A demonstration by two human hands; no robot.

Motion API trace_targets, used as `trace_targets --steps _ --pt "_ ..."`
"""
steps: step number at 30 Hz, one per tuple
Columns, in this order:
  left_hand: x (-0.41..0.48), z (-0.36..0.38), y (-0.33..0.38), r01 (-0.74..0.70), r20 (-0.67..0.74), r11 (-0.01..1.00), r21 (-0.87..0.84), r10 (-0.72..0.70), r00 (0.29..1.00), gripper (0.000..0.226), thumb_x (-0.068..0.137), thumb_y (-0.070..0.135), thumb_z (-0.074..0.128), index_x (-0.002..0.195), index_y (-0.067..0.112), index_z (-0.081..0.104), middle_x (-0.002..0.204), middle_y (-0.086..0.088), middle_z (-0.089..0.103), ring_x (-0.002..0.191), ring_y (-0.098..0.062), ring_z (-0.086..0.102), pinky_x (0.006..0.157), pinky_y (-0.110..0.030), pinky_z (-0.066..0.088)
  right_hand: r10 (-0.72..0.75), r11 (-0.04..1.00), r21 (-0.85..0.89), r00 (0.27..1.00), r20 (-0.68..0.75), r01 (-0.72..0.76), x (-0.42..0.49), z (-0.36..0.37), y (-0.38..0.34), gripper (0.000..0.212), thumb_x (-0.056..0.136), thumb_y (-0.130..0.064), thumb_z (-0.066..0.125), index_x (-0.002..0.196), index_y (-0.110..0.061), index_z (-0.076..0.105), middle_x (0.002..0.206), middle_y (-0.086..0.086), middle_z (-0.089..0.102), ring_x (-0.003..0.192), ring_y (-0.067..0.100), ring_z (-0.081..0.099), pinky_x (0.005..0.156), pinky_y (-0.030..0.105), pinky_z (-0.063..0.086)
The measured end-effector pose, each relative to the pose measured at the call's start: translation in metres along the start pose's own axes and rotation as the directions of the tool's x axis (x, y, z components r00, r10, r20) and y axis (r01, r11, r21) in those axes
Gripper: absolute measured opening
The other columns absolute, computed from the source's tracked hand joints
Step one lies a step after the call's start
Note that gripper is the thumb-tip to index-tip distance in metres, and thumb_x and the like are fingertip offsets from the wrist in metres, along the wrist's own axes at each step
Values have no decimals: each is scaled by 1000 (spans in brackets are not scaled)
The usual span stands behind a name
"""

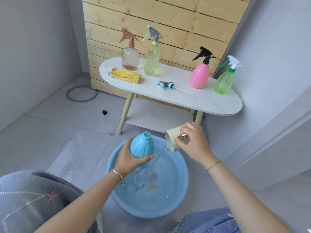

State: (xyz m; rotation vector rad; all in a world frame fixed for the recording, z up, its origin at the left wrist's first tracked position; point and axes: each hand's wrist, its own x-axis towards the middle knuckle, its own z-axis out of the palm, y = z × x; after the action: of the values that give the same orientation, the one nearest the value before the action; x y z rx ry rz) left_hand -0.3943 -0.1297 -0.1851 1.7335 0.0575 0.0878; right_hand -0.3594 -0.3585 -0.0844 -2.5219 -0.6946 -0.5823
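Wood slat panel (168, 19) stands farthest behind the basin (168, 204), upright against the wall. White oval worktop (193, 96) sits in front of the panel, just beyond the basin's far rim, with a lower shelf (156, 113) under it. The basin is blue and round, on the floor between the person's knees, with water in it. Grey ring (82, 94) lies flat on the floor, well apart from the basin, far-left of it. Blue bottle (142, 148) has no sprayer and its neck is open; it is held above the basin's far-left rim, tilted with the neck pointing away. Left hand (127, 159) grips its body, fingers (146, 158) wrapped round the lower half. Four spray bottles stand upright on the worktop beyond the basin: clear brown one (130, 58) and yellow-green one (151, 61) far-left of it, pink one (200, 75) and green one (224, 81) far-right. Beige cup (171, 142) hangs above the basin's far-right rim, tipped with its mouth toward the blue bottle, near it but not touching. Right hand (193, 142) holds it, fingers (183, 142) curled round the cup wall. A thin water stream (159, 155) runs from the cup lip down into the basin, passing just beside the bottle. Folded yellow cloth (125, 75) lies on the worktop's left end, far-left of the basin. Loose sprayer head (165, 84) with its dip tube lies mid-worktop, straight beyond the basin. Small black cube (104, 112) sits on the floor, far-left of the basin.
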Motion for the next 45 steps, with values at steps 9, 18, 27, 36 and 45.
trace_targets --steps 9,18,27,36,45 --pt "8 -5 23 -14 -23 1000 -4 14 1000 84 41 54 87 114 37 50 106 17 61 93 6 59 73 -17 51 97 985 151 993 -64 -86 -9 -6 3 39 76 -17 70 62 -22 33 65 -12 32 62 13 34 60 23 28" --pt "38 -2 69 -39 -43 998 -55 37 998 87 37 56 85 114 33 52 108 9 64 99 -5 62 77 -20 51 608 602 685 792 -60 -411 4 -29 11 37 79 -7 73 62 -9 40 56 -6 51 63 13 48 63 24 36" --pt "85 18 128 -93 -33 989 -118 90 995 81 38 54 85 110 35 52 104 8 65 94 -8 64 71 -20 53 873 199 938 486 -38 -284 47 -90 66 34 84 -11 67 62 -17 42 49 -11 48 58 12 44 70 25 35" --pt "142 52 151 -100 -72 992 -82 95 993 75 61 25 91 124 22 50 108 0 63 93 -8 61 59 -11 49 962 109 915 273 1 -388 89 -89 135 35 84 -22 68 62 -15 42 65 -2 33 61 14 32 60 24 25" --pt "188 67 154 -146 -28 987 -63 145 989 95 37 58 86 121 31 50 109 5 63 97 -13 64 66 -17 53 976 42 913 211 49 -406 122 -59 184 32 87 -25 64 65 -14 43 68 -1 34 64 14 31 58 26 25"
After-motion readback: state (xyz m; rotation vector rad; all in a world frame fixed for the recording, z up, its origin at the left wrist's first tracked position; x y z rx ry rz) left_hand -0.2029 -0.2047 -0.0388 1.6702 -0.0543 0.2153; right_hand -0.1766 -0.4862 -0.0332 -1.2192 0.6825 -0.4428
